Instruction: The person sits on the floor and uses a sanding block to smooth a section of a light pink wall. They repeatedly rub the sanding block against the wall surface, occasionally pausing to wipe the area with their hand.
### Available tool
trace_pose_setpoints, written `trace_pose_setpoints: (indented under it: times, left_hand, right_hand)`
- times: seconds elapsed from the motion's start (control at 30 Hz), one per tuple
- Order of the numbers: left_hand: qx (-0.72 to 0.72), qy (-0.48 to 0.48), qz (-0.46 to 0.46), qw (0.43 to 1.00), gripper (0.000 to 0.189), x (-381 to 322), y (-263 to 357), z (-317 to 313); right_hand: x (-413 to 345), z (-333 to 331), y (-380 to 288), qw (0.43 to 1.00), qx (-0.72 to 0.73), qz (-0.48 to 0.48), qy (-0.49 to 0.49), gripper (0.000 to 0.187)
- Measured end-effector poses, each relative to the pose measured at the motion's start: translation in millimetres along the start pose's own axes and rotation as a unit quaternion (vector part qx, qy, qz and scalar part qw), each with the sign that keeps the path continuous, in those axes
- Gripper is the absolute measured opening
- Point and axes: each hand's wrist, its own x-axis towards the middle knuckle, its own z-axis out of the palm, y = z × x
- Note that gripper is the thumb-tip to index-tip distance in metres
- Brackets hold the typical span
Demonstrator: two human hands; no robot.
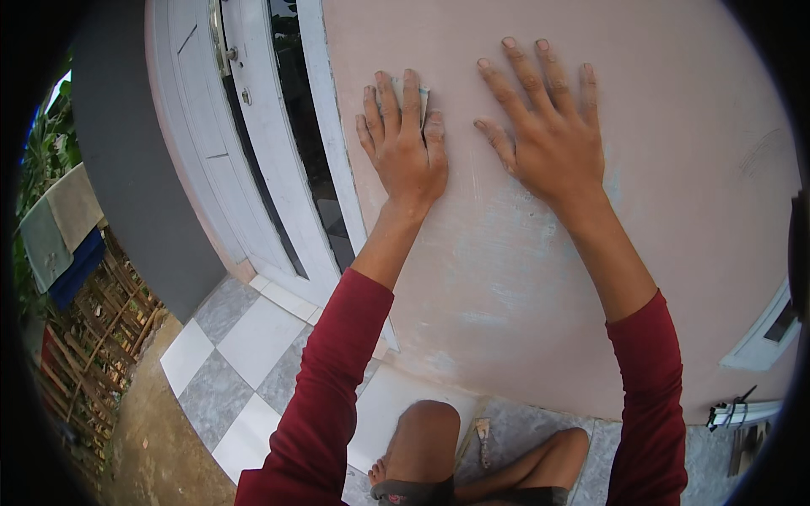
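My left hand (406, 148) presses a folded sheet (425, 96), which looks like sandpaper, flat against a pink painted wall (506, 303). Most of the sheet is hidden under the fingers; a pale corner shows between forefinger and thumb. To the right, my right hand (550, 126) rests on the same wall with its fingers spread and holds nothing. Dust coats the fingertips of both hands. Below them the paint is scuffed, with pale bluish patches (506, 253) showing through.
A white door (272, 126) with dark glass strips stands left of the wall. Between my bent legs, a scraper-like tool (483, 436) lies on the tiled floor (253, 341). At the right are a tied bundle (743, 414) and a white frame (762, 335). Cloths hang over a bamboo fence (95, 335).
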Motion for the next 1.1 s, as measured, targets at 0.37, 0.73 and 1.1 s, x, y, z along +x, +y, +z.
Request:
trace_pose_setpoints:
  times: [0.37, 0.73, 1.1]
  left_hand:
    - [-0.022, 0.063, -0.004, 0.998, 0.062, 81.7, -32.9, 21.4]
    - [0.016, 0.006, 0.008, 1.000, 0.061, 14.4, -12.2, 2.6]
    - [0.010, -0.009, 0.000, 1.000, 0.063, -31.6, -4.7, -9.7]
  right_hand:
    - [1.9, -2.3, -1.9, 0.999, -0.022, -0.014, -0.028, 0.060]
    - [0.9, 0.5, -0.5, 1.000, -0.011, -0.013, -0.006, 0.059]
    - [-1.7, 0.4, -0.9, 1.000, -0.014, -0.010, -0.009, 0.061]
